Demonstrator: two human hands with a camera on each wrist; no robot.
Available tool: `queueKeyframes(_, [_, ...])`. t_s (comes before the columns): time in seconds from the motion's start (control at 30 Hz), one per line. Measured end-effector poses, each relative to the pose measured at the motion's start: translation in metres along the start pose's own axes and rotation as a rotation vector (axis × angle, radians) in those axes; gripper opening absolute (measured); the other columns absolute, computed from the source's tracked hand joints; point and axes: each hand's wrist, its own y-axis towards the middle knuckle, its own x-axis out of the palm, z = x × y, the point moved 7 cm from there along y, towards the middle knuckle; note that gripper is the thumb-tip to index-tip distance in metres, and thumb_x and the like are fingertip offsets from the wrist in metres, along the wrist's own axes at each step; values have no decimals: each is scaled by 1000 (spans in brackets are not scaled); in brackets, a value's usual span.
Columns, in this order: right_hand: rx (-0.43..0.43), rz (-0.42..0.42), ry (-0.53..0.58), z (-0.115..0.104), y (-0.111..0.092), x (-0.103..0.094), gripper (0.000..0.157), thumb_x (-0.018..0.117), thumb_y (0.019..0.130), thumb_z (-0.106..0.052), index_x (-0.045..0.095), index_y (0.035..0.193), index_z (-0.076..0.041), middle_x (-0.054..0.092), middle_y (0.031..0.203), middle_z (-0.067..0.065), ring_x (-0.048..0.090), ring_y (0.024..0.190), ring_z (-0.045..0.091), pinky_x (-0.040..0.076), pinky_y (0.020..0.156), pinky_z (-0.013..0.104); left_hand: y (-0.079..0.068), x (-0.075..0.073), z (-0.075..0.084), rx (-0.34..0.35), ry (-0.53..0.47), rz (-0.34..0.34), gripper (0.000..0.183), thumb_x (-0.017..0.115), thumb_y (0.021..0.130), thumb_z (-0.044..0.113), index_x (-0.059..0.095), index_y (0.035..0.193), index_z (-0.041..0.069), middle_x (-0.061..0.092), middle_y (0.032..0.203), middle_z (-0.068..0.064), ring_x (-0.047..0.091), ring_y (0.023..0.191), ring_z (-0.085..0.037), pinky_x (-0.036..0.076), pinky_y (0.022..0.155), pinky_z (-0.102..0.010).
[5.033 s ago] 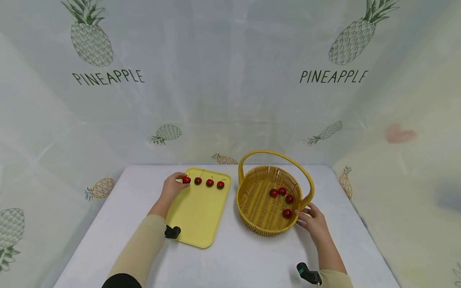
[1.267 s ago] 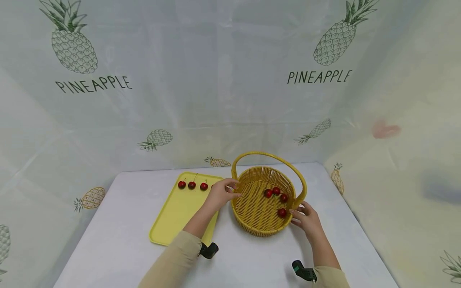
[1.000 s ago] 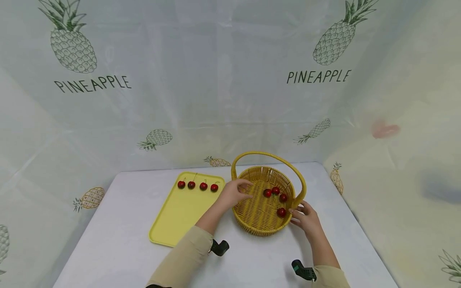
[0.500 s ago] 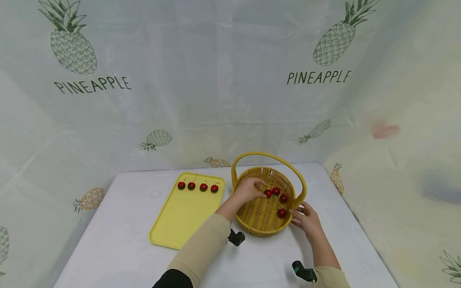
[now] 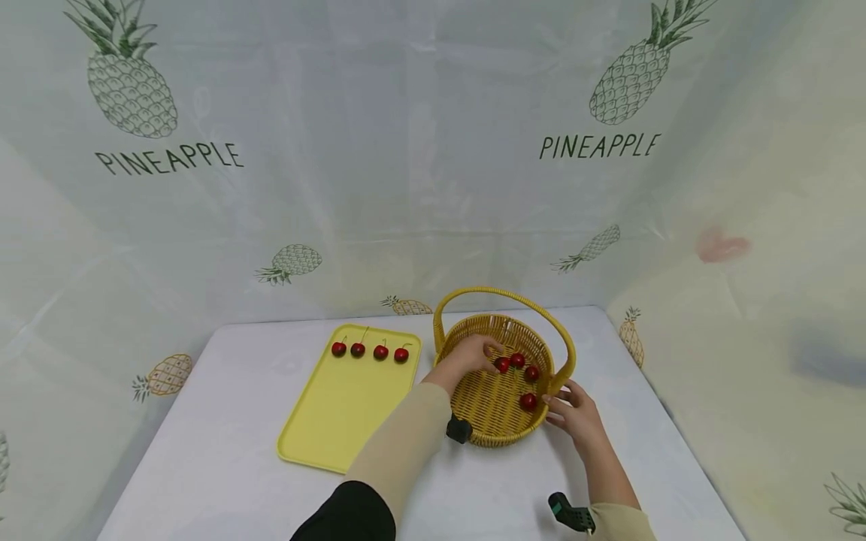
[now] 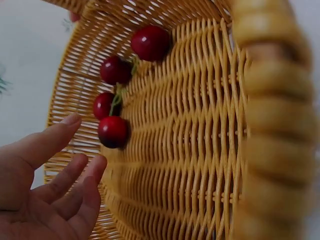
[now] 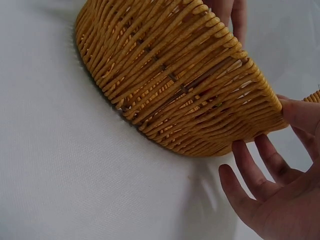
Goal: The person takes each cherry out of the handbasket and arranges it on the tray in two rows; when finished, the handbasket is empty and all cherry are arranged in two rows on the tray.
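Observation:
My left hand (image 5: pixel 470 355) reaches over the near-left rim into the round yellow wicker basket (image 5: pixel 489 417). Its thumb and fingers are spread apart beside the leftmost red cherry (image 5: pixel 501 364); in the left wrist view a gap shows between the fingertips and that cherry (image 6: pixel 113 132). Several cherries with green stems lie inside, one of them (image 5: pixel 528 402) off by itself near the right wall. At the basket's right side, by the handle's foot, my right hand (image 5: pixel 578 417) holds the rim, thumb on top and fingers against the outer wall (image 7: pixel 175 75).
Left of the basket lies a yellow rectangular tray (image 5: pixel 331 413) with several cherries in a row along its far edge, one being a cherry (image 5: pixel 401 355) near the right corner. The basket's tall handle (image 5: pixel 504 291) arches over it. A white cloth covers the table (image 5: pixel 203 451).
My left hand has left the cherry at the tray's far-left corner, crossed right over the basket's rim and come down beside a cherry inside. My right hand has stayed at the basket.

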Motion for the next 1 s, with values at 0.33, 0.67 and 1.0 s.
queueKeyframes(0.33, [12,5,-7,4,2,1,62,65,95,-16,35,149,-8,43,135,23,55,115,34,52,88,41,16,15,-12,-25,24,-50,46,82,81,13,68,124,15,60,123,-11,57,110,-24,49,87,-34])
queueKeyframes(0.67, [6,9,-8,6,3,0,60,65,95,-14,36,148,-8,44,135,23,57,113,33,53,88,42,23,27,-10,-32,22,-90,44,80,82,12,68,124,17,58,129,-5,57,101,-16,48,81,-29])
queueKeyframes(1.0, [12,12,-9,4,3,0,60,64,95,-13,36,148,-9,43,134,22,55,115,34,52,88,42,27,32,-9,-28,35,-82,43,82,81,12,69,122,16,56,135,-4,49,125,-23,45,96,-32])
